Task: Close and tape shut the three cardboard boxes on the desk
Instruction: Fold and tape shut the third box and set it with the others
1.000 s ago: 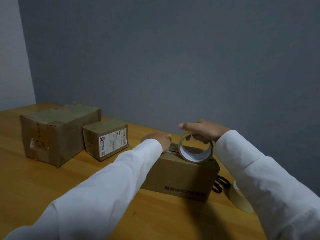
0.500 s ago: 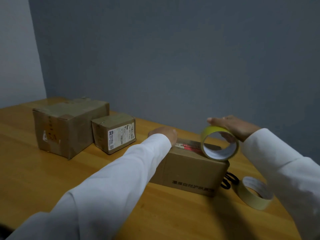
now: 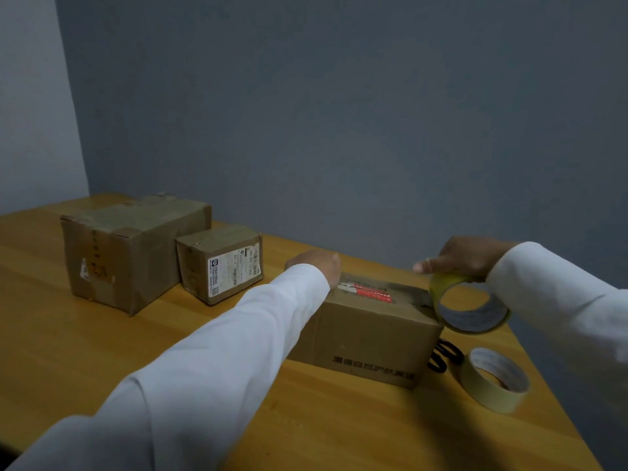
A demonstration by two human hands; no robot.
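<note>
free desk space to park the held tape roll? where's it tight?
Bare desk in front of the large box and small box, left of the left sleeve. Also the near edge, front of the near box. Crowded right of it: spare roll, scissors.

Both arms in white sleeves reach far forward. The left hand (image 3: 316, 266) rests knuckles up with bent fingers. The right hand (image 3: 465, 256) is curled, with its thumb pointing left.
</note>
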